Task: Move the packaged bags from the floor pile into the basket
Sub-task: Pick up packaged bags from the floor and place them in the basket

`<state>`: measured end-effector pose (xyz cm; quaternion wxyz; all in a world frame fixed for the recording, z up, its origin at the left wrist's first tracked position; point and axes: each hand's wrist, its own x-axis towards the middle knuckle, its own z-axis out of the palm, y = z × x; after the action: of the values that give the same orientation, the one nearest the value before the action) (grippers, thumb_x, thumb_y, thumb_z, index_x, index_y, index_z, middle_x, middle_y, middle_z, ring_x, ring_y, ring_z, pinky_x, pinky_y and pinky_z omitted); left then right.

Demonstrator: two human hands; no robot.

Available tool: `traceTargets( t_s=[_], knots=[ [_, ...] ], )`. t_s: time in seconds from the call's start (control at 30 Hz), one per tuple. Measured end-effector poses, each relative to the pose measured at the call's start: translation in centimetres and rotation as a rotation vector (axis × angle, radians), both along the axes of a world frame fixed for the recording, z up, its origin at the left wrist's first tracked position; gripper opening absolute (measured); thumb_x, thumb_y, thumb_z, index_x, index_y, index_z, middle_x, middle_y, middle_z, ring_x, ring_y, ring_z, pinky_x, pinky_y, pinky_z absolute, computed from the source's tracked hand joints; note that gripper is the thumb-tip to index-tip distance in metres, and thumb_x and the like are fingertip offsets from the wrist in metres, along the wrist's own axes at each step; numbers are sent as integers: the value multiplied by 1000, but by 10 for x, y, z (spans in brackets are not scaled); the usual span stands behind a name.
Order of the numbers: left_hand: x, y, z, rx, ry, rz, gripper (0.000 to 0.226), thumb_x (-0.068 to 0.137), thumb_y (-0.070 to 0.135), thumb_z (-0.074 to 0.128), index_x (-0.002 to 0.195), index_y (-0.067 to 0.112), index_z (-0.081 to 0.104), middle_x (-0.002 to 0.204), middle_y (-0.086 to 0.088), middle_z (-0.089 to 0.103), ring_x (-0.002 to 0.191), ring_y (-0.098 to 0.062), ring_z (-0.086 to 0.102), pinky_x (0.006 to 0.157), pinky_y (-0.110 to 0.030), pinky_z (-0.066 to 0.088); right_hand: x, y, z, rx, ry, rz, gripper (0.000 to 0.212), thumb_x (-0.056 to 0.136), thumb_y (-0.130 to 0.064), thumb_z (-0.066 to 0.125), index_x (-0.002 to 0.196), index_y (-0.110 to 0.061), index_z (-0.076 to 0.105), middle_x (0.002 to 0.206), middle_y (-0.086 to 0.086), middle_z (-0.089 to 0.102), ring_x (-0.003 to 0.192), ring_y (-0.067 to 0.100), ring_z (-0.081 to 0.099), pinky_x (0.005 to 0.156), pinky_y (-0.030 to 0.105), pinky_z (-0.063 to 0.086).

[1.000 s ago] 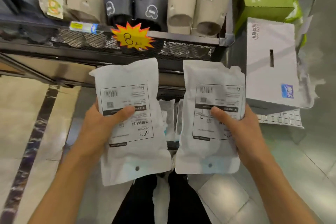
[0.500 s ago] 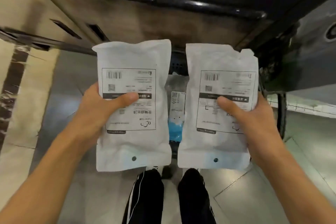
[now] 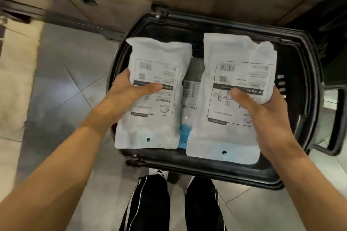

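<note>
Basket [image 3: 310, 73]: black plastic, on the tiled floor [image 3: 62, 84] straight ahead of my feet, its opening facing up at me. Its handle sticks out on the right side.

Bag in my right grip [image 3: 234, 73]: white packaged bag, printed label up, held flat over the right half of the basket opening. My right hand [image 3: 270, 118] clamps it at its right edge, thumb pressed across the label, fingers hidden underneath.

Bag in my left grip [image 3: 159, 118]: same kind of white bag, held over the left half of the opening, with its left edge about over the basket rim. My left hand [image 3: 122, 93] clamps it at its left edge, thumb on top of the label, fingers under.

Bag already in the basket [image 3: 189, 99]: visible in the gap between the two I hold, lying lower down, pale with a blue patch at its near end. At least one is stowed; how many more lie beneath I cannot tell.

Progress, as I judge it: some of the load is done, two bags are above the basket but not yet released. The floor pile is out of view, so I cannot say how many remain. The next step looks like lowering and letting go of both.
</note>
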<state>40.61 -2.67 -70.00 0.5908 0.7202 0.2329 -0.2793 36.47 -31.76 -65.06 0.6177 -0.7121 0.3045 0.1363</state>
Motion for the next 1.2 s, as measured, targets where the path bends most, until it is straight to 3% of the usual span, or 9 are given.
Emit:
traceTargets(
  t_s=[0.2,0.27,0.37,0.5,0.57,0.7,0.83,0.93,1.2],
  knots=[
    [15,-9,-15,332,-58,-170,74,77,31,91,133,21,44,110,20,65,97,7,63,78,-6,51,5,2,4,-12,57,-52,47,84,-15,84,127,-23,67,111,-12,79,100,5,76,86,32,60],
    [17,-14,-14,509,-187,-285,101,77,33,91,155,19,28,137,5,57,122,-6,56,100,-17,47,7,3,6,-7,57,-56,48,84,-14,84,127,-23,67,111,-11,79,101,5,76,88,33,60],
    [13,-23,-13,784,-288,-569,114,89,49,74,165,15,-4,171,-16,10,158,-28,16,128,-42,22,8,5,8,-3,56,-53,51,84,-14,84,131,-23,65,115,-11,79,105,6,75,93,34,59],
    [15,-18,-27,1034,-200,-968,96,91,71,2,161,9,-20,171,-16,-19,160,-29,-13,128,-41,-4,6,4,12,-14,67,-49,50,84,-17,85,130,-24,66,115,-10,79,106,8,75,97,41,59],
    [15,-16,-31,1111,-170,-1075,86,97,62,-7,159,6,-22,172,-16,-18,160,-28,-15,126,-42,-11,4,3,15,-5,58,-58,45,85,-15,84,127,-24,68,113,-10,79,104,8,76,96,41,60],
    [18,-18,-27,1093,-228,-1028,75,110,49,20,158,9,-22,173,-13,-16,160,-27,-13,128,-43,-9,0,1,17,-4,43,-50,46,85,-13,84,128,-19,67,115,-5,79,106,11,76,95,40,60],
    [24,-24,8,830,-352,-904,70,107,35,47,164,10,15,171,-15,18,157,-33,23,128,-44,19,-3,0,18,-38,73,-81,54,82,-16,87,131,-16,64,115,-5,79,103,9,76,94,38,62],
    [23,-26,45,745,-404,-846,50,105,26,54,152,11,44,149,-14,50,130,-38,55,109,-49,44,-4,6,27,-52,92,-137,57,79,-19,90,129,-17,63,113,-5,79,101,10,77,93,41,62],
    [11,-9,135,677,-442,-535,47,101,36,49,146,21,52,139,-10,58,124,-33,58,103,-45,48,5,36,30,25,124,-150,51,79,-22,90,117,-25,55,115,-6,75,107,12,73,101,42,57]
  ],
)
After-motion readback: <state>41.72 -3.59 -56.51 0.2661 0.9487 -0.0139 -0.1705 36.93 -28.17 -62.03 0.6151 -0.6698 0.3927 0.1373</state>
